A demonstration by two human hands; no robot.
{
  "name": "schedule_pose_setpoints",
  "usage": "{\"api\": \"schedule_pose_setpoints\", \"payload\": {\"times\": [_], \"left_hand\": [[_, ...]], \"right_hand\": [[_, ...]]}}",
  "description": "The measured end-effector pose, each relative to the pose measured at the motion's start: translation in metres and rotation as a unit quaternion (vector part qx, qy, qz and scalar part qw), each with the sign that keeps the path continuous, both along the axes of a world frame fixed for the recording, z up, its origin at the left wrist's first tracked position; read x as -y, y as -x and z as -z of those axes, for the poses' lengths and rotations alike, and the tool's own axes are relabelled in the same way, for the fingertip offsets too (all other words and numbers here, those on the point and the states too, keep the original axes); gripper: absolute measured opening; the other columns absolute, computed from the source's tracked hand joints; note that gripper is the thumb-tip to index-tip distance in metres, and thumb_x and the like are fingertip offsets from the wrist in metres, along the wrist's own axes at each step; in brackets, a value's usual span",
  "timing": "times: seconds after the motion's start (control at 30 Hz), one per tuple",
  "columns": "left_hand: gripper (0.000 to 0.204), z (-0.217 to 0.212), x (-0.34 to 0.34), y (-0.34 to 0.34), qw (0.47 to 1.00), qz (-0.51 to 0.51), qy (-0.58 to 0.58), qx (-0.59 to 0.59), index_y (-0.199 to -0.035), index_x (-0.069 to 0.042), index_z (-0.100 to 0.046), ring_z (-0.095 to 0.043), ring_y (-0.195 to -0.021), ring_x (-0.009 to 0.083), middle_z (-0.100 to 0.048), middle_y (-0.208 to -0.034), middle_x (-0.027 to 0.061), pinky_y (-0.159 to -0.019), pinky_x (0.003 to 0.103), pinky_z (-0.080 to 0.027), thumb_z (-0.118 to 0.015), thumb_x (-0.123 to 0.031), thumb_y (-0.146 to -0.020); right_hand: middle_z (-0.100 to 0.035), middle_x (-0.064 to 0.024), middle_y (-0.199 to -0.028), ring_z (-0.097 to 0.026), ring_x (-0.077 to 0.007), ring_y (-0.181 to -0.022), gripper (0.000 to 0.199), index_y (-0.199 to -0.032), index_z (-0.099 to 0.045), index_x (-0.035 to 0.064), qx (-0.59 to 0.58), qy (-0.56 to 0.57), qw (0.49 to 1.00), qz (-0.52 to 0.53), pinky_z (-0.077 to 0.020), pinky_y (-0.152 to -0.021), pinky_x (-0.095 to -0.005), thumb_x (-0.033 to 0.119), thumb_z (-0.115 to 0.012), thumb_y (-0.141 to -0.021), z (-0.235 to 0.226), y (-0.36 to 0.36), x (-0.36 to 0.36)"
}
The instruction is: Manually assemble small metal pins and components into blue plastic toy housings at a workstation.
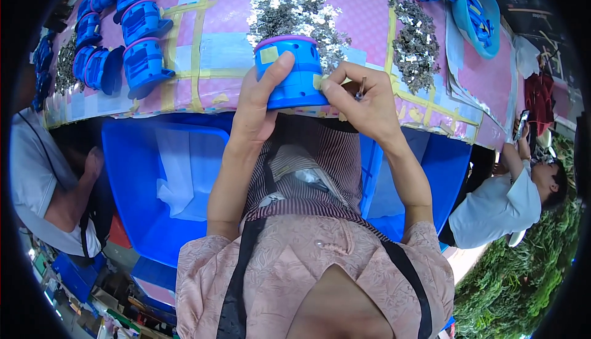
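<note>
A round blue plastic housing (pixel 289 71) with a pink rim is at the table's near edge, tilted slightly. My left hand (pixel 261 96) is closed around its left side, thumb across the front below a yellow tape piece (pixel 269 55). My right hand (pixel 364 99) is closed, its thumb and forefinger pinched at the housing's right side. Beside those fingertips, a second small yellow tape piece (pixel 317 82) sits on the housing. From between the right fingers pokes a slim metal tool (pixel 362 86); most of it is hidden, so its kind is unclear.
Small silvery metal pieces (pixel 289 6) lie heaped beyond the housing, with another pile (pixel 415 43) right. Several similar blue housings (pixel 144 62) stand left. A light-blue basin (pixel 489 22) holds blue parts. Blue bins (pixel 144 185) flank my lap. People (pixel 502 197) are at both sides.
</note>
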State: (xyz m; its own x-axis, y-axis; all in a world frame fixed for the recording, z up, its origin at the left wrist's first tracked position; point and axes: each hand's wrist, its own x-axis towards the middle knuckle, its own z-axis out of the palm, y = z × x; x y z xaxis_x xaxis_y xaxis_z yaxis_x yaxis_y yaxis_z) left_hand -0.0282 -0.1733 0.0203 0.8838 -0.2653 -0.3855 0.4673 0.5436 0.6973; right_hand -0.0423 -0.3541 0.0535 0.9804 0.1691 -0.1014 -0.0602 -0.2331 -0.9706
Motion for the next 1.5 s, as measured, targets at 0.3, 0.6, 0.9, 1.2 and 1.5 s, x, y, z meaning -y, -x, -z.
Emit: {"api": "schedule_pose_setpoints", "payload": {"times": [0.3, 0.6, 0.9, 1.2, 1.5], "left_hand": [[0.051, 0.001, 0.011, 0.001, 0.99, -0.096, -0.092, 0.057, -0.117, -0.001, -0.055, -0.063, -0.092, 0.0134, -0.064, -0.103, 0.0079, -0.081, 0.029, -0.052, -0.078, -0.032, -0.083], [0.056, 0.006, 0.018, 0.004, 0.936, -0.16, -0.261, 0.173, -0.117, 0.0, -0.052, -0.06, -0.098, 0.0136, -0.061, -0.106, 0.0098, -0.082, 0.029, -0.051, -0.08, -0.034, -0.082], [0.056, 0.006, 0.01, 0.001, 0.99, -0.114, -0.01, 0.079, -0.121, -0.002, -0.053, -0.062, -0.097, 0.0132, -0.061, -0.111, 0.0064, -0.084, 0.03, -0.053, -0.071, -0.043, -0.089], [0.053, 0.004, 0.006, 0.01, 0.993, 0.034, -0.102, 0.043, -0.126, -0.001, -0.053, -0.063, -0.095, 0.0117, -0.063, -0.106, 0.0067, -0.079, 0.028, -0.053, -0.044, -0.048, -0.102], [0.057, 0.006, 0.005, 0.016, 0.992, -0.057, 0.11, -0.034, -0.129, -0.004, -0.052, -0.065, -0.103, 0.0191, -0.063, -0.117, 0.0104, -0.085, 0.034, -0.055, -0.057, -0.049, -0.095]], "right_hand": [[-0.065, 0.0044, -0.069, -0.037, 0.0028, -0.049, 0.012, -0.094, -0.073, 0.0021, 0.041, 0.049, 0.994, 0.092, -0.0254, -0.044, -0.0194, 0.01, -0.072, -0.085, 0.0, 0.001, -0.005], [-0.066, 0.0054, -0.073, -0.037, 0.0022, -0.051, 0.011, -0.094, -0.074, 0.0006, 0.157, 0.155, 0.971, 0.09, -0.026, -0.044, -0.0183, 0.004, -0.071, -0.084, 0.011, -0.001, -0.009], [-0.065, -0.003, -0.072, -0.036, -0.0008, -0.042, 0.02, -0.104, -0.064, -0.004, -0.153, -0.293, 0.926, 0.184, -0.0257, -0.041, -0.0179, 0.003, -0.063, -0.086, 0.02, -0.001, -0.002], [-0.059, -0.0162, -0.129, -0.042, -0.0004, -0.052, 0.077, -0.137, -0.044, -0.0028, 0.283, 0.156, 0.944, -0.072, -0.0328, -0.048, -0.0159, 0.025, -0.079, -0.073, -0.013, -0.009, 0.007], [-0.067, -0.0042, -0.096, -0.037, 0.0032, -0.052, 0.021, -0.109, -0.063, -0.0031, 0.006, -0.174, 0.972, 0.155, -0.0243, -0.045, -0.0166, 0.008, -0.06, -0.091, -0.022, 0.016, 0.015]]}}
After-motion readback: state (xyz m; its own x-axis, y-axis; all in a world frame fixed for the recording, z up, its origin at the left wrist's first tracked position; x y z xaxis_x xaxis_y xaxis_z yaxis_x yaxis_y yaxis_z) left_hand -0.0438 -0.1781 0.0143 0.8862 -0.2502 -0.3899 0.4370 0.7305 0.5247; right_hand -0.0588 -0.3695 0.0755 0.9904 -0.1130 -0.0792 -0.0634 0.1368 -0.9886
